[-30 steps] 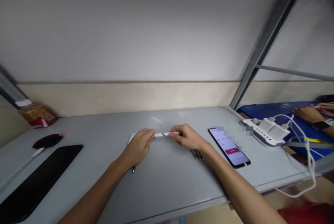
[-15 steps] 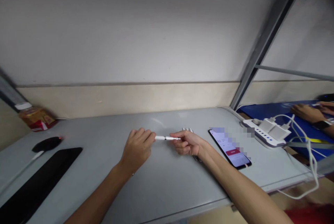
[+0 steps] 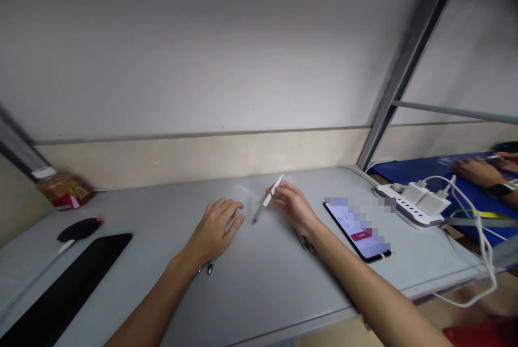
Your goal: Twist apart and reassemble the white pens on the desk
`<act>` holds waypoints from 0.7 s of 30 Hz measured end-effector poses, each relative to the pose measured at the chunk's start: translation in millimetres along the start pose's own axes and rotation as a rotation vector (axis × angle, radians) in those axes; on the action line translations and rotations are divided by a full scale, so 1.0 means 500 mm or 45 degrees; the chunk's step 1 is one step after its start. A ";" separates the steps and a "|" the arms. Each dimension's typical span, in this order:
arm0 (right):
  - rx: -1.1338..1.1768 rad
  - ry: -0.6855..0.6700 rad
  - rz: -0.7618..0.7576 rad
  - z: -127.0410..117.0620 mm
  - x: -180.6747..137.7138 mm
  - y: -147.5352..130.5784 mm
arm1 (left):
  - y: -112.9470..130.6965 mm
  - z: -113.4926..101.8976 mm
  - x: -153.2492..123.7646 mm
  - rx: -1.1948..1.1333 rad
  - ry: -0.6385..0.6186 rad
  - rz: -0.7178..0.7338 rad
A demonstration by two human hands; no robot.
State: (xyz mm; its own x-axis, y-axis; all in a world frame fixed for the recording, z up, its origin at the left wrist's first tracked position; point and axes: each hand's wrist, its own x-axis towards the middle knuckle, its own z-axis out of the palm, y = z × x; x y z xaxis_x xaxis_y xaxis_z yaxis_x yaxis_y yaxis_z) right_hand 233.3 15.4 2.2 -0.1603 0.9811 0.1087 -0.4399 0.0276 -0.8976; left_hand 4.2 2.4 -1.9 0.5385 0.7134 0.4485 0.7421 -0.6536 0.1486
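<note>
We see the fingertips of the right hand (image 3: 294, 205) pinched shut around a white pen (image 3: 273, 190); the pen is held tilted above the grey table (image 3: 263, 287), its upper end rising past the fingers toward the wall (image 3: 202, 55), its lower end blurred and pointing down toward the left hand (image 3: 216, 227). The left hand is open, palm down, fingers loosely spread and gripping nothing; its fingertips lie near the pen's lower end but apart from it, and we cannot tell whether the palm presses on the table. From under the left wrist dark pen tips (image 3: 209, 267) peek out on the near side; beneath the right wrist more pens (image 3: 306, 242) lie dimly on the table. Just beyond the right hand, on its outer side, a lit phone (image 3: 358, 231) lies flat; farther that way sits a white power strip (image 3: 404, 205) with plugged chargers (image 3: 423, 196) and white cables (image 3: 481, 250); past it, another person's hand (image 3: 473, 170) rests on a blue surface (image 3: 421, 170). Well out from the left hand we find a black mouse (image 3: 80, 228), a long black pad (image 3: 68, 287), and a jar (image 3: 60, 188) at the wall.
</note>
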 end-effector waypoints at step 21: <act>0.265 -0.113 0.138 -0.032 0.007 -0.025 | -0.058 0.006 -0.003 0.272 -0.040 -0.406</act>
State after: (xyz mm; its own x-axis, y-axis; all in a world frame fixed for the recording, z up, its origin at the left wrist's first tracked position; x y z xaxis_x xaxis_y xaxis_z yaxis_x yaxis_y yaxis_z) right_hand 252.4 21.8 6.8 -0.2896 0.9551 0.0623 -0.5871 -0.1259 -0.7997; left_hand -16.8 20.8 -9.7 0.2764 0.8820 0.3817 0.9391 -0.3322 0.0876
